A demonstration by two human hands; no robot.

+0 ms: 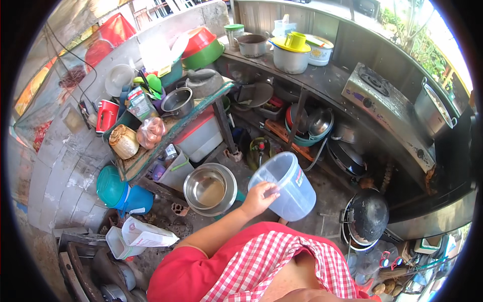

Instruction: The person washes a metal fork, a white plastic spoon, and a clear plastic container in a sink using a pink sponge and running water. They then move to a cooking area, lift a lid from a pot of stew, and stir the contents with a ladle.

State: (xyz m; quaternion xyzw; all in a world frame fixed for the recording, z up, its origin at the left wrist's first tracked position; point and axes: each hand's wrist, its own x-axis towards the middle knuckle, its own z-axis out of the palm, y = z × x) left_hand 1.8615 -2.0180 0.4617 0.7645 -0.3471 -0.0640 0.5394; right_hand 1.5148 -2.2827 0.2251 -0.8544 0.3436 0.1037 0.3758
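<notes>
My left hand (pixel 260 198) grips the near rim of a translucent plastic bucket (pixel 296 194), which bears a small label. The bucket tilts in front of my chest, and its inside looks bare. My right hand is out of view; a small patch of skin shows under the bucket's base, too little to identify. Left of the bucket, a metal basin (pixel 206 188) holds some cloudy liquid. Beyond the bucket stands a gas cylinder (pixel 259 151) with a red-topped regulator.
A wooden shelf (pixel 171 141) on the left carries pots and a bag of eggs (pixel 151 133). A gas stove (pixel 388 109) and a large pot (pixel 434 107) stand on the right counter. A lidded blue bucket (pixel 137 199), a blackened pot (pixel 371 215) and plastic bottles (pixel 377 258) crowd the floor.
</notes>
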